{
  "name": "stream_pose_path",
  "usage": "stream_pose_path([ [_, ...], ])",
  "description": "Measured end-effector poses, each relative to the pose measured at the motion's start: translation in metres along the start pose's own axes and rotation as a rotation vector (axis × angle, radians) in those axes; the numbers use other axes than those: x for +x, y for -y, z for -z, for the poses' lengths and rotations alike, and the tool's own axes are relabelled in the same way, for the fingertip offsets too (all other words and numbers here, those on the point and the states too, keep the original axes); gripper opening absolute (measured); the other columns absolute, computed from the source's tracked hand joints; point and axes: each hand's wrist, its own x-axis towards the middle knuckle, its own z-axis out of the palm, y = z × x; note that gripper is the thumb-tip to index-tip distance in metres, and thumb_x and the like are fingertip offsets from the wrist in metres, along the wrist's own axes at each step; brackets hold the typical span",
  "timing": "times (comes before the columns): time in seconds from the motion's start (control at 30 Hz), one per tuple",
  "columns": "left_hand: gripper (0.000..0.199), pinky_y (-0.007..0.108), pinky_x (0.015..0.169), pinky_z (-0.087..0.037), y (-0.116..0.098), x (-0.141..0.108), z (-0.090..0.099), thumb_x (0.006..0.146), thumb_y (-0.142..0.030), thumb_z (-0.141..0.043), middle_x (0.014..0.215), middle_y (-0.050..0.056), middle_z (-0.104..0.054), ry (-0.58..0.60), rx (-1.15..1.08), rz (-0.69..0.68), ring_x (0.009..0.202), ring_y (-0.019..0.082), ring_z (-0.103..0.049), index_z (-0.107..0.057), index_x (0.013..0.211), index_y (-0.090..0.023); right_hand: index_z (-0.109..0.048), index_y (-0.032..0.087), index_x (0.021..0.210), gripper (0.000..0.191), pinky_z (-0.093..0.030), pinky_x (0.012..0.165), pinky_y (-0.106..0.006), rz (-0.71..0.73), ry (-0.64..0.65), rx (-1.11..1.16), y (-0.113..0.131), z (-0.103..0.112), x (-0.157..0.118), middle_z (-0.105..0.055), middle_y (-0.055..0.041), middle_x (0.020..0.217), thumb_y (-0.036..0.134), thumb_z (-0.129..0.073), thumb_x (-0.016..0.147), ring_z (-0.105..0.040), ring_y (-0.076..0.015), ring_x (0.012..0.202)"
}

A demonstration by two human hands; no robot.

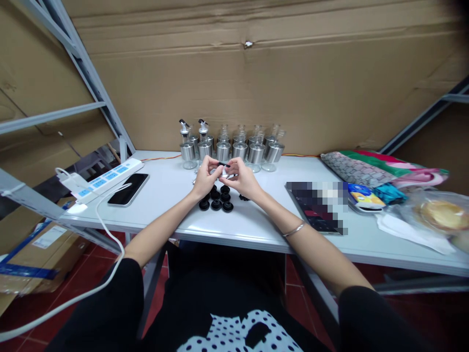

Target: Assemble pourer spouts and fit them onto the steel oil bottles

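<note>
Both hands, left hand (205, 177) and right hand (242, 179), pinch a small white spout (223, 170) with its black ring (223, 164); I judge fitting underway, seating it squarely next.

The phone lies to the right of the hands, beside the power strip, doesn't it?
Not quite. The head view shows the phone to the left of the hands, beside the power strip.
</note>
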Motion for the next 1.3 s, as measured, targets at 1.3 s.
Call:
stream_pose_path([
  [1.3, 0.024, 0.05, 0.098, -0.035, -0.001, 0.003, 0.02, 0.081, -0.012, -0.052, 0.119, 0.011, -0.057, 0.414, 1.083, -0.102, 0.118, 0.03, -0.045, -0.067, 0.097, -0.02, -0.06, 0.019, 0.073, 0.009, -0.045, 0.072, -0.031, 0.018, -0.023, -0.439, -0.015, 0.015, 0.008, -0.066, -0.0042, 0.074, 0.015, -0.052, 0.073, -0.058, -0.0186, 0.07],
])
